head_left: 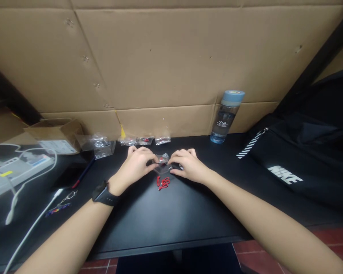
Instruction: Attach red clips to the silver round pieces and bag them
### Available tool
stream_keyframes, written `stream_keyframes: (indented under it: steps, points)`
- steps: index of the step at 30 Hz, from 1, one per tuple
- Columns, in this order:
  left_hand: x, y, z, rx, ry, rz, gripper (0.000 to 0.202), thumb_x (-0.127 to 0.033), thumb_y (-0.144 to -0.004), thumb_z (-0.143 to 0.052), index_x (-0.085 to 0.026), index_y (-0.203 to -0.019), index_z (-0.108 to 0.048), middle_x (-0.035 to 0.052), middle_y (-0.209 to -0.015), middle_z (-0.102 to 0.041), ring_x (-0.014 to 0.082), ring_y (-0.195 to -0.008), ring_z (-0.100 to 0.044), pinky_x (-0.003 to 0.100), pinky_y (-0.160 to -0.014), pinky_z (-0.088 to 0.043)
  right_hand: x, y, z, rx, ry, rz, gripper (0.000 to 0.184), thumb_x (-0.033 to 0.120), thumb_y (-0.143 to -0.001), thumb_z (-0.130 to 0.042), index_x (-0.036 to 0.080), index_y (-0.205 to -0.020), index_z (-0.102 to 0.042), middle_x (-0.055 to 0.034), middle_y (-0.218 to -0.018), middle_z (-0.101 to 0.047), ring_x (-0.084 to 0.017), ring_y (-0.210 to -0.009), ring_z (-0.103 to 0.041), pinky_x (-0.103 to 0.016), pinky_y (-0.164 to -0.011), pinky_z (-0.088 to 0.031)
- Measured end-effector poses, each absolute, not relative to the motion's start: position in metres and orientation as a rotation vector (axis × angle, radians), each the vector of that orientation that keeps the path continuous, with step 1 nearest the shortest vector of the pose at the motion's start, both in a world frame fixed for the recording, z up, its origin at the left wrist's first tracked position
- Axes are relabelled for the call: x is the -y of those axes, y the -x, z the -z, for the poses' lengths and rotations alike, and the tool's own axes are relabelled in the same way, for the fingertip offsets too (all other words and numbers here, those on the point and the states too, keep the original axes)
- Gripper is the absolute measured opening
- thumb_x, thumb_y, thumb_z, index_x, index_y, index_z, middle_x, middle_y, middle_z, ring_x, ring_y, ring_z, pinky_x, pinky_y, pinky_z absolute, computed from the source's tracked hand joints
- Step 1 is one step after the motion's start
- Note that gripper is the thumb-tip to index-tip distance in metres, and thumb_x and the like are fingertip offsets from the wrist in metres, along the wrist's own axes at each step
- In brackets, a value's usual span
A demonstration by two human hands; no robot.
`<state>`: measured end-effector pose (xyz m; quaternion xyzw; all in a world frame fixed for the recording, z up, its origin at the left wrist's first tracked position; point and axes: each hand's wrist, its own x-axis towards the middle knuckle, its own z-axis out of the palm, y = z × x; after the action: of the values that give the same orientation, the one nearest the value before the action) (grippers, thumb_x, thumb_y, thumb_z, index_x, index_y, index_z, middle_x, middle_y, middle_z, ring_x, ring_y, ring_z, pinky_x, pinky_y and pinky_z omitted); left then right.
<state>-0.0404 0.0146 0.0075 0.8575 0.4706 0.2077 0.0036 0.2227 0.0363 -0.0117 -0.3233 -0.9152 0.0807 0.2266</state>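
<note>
My left hand [137, 164], with a black watch on its wrist, and my right hand [188, 164] meet over a small clear plastic bag [162, 163] on the black table [165, 217]. Both hands pinch the bag's edges with curled fingers. Something red and dark shows inside the bag, too small to name. A few small red pieces [163, 183] lie loose on the table just in front of the bag, between my wrists.
Several small clear bags [144, 140] lie along the cardboard wall. A water bottle [226, 116] stands at the back right, a black sports bag [303, 160] on the right. On the left are an open cardboard box [55, 135], white cable [31, 224], pen [83, 173] and keyring [63, 203].
</note>
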Motion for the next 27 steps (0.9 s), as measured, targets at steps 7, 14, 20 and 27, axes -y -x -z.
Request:
stream_keyframes:
  steps: [7, 14, 20, 27]
  points:
    - [-0.017, 0.043, -0.009, -1.468, -2.431, -0.633, 0.015, -0.039, -0.092, -0.071, -0.028, -0.085, -0.077, -0.0016, -0.1, -0.081, 0.0254, -0.103, -0.071, 0.044, -0.102, -0.033, -0.039, -0.216, 0.015, 2.401, 0.983, -0.274, 0.013, 0.028, -0.1, -0.064, 0.022, -0.09, -0.071, -0.0051, -0.119, -0.073, -0.024, -0.111, -0.059, -0.043, -0.091, -0.028]
    - [-0.019, 0.034, 0.002, -1.53, -1.978, -0.753, 0.045, -0.041, -0.088, -0.069, -0.028, -0.128, -0.054, -0.0018, -0.086, -0.082, 0.0241, -0.092, -0.077, 0.039, -0.091, -0.048, -0.042, -0.211, 0.013, 2.256, 1.243, -0.45, 0.024, 0.028, -0.101, -0.058, 0.021, -0.082, -0.07, -0.0059, -0.13, -0.068, -0.027, -0.122, -0.054, -0.046, -0.094, -0.031]
    - [-0.012, 0.02, -0.004, -1.784, -2.018, -0.629, 0.047, -0.027, -0.087, -0.059, -0.029, -0.133, -0.049, -0.0051, -0.08, -0.08, 0.024, -0.097, -0.075, 0.045, -0.1, -0.035, -0.05, -0.205, 0.023, 2.257, 1.3, -0.371, 0.03, 0.035, -0.103, -0.057, 0.021, -0.079, -0.07, -0.0042, -0.126, -0.067, -0.026, -0.121, -0.053, -0.046, -0.093, -0.031]
    - [-0.009, 0.019, -0.002, -1.916, -2.245, -0.585, 0.029, -0.024, -0.09, -0.055, -0.031, -0.114, -0.069, -0.0016, -0.081, -0.079, 0.0276, -0.097, -0.071, 0.044, -0.09, -0.029, -0.046, -0.207, 0.022, 2.283, 1.208, -0.131, 0.017, 0.022, -0.1, -0.056, 0.024, -0.111, -0.069, -0.0085, -0.126, -0.069, -0.027, -0.118, -0.055, -0.046, -0.095, -0.032]
